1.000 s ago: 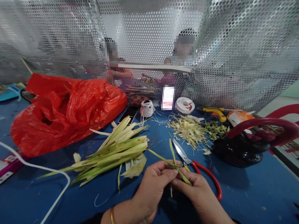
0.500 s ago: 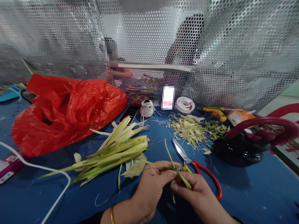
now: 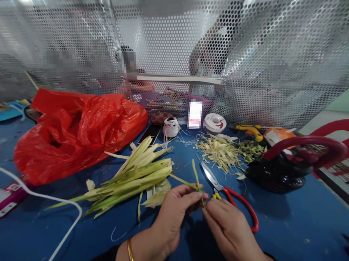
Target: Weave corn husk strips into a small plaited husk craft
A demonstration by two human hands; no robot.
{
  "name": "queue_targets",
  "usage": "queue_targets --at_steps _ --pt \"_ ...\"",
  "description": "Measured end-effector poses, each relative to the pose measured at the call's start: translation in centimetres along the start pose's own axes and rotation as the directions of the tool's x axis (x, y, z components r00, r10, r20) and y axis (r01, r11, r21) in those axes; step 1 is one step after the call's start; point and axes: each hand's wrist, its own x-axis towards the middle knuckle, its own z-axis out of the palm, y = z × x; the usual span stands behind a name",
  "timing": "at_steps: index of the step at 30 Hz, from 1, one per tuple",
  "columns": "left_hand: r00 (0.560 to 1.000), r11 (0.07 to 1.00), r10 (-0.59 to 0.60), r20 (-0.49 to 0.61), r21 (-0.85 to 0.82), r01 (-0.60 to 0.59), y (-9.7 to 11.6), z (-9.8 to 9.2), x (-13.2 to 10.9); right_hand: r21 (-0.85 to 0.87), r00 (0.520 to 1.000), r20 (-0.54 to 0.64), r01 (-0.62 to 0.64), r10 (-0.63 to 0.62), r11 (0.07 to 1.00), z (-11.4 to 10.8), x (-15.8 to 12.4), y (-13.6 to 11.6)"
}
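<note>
My left hand (image 3: 171,210), with a gold bangle at the wrist, pinches crossed green corn husk strips (image 3: 195,175) between thumb and fingers. One strip points up and another slants to the upper left. My right hand (image 3: 233,224) is closed on the lower end of the strips, its fingertips close to the left ones; its grip is partly hidden. Just beyond it lie red-handled scissors (image 3: 245,203), blades apart. A yellow-handled tool (image 3: 216,196) shows partly behind the fingers. To the left rests a pile of corn husks (image 3: 133,177).
A red plastic bag (image 3: 83,131) fills the back left. Behind the hands are a ball of white string (image 3: 171,127), a white spool (image 3: 215,122) and husk scraps (image 3: 219,150). A black iron-like device (image 3: 279,175) stands right. A white cable (image 3: 67,229) crosses the left.
My right hand has turned over, its back now facing up, and its fingers have closed lower on the strips. The left hand stays nearly in place, still pinching.
</note>
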Motion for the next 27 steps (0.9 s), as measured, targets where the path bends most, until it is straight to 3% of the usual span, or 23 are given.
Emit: queue_targets --at_steps 6,13,16,18,19,21,24,27 --pt "1.000 0.998 0.023 -0.021 0.051 -0.022 -0.1 0.0 0.2 -0.072 0.999 0.038 0.015 -0.012 0.997 0.1 0.1 0.0" --pt "0.999 0.995 0.032 0.015 0.095 -0.033 -0.2 -0.4 0.3 -0.108 0.979 0.025 0.206 -0.204 0.973 -0.4 0.0 -0.7" --pt "0.992 0.997 -0.051 0.114 0.065 0.044 0.3 -0.6 0.4 -0.006 0.979 -0.191 0.068 -0.068 0.998 -1.4 0.1 -0.1" --pt "0.981 0.995 -0.094 0.167 0.045 0.087 0.5 -0.8 0.5 0.118 0.913 -0.375 -0.122 0.158 0.986 -2.0 0.6 0.6" --pt "0.977 0.994 -0.106 0.186 0.032 0.101 0.4 -0.8 0.6 0.210 0.885 -0.381 -0.200 0.268 0.957 -2.2 1.0 0.8" --pt "0.968 0.993 -0.114 0.222 0.008 0.116 0.2 -0.9 0.8 0.428 0.882 -0.189 -0.322 0.432 0.844 -2.2 1.7 1.2" --pt "0.955 0.994 -0.107 0.278 -0.001 0.111 -0.2 -1.0 0.9 0.642 0.863 0.183 -0.468 0.471 0.608 -1.5 2.2 1.2" --pt "0.951 0.994 -0.109 0.291 0.018 0.109 -0.3 -1.0 0.8 0.712 0.856 0.248 -0.479 0.453 0.514 -0.6 2.0 1.0"
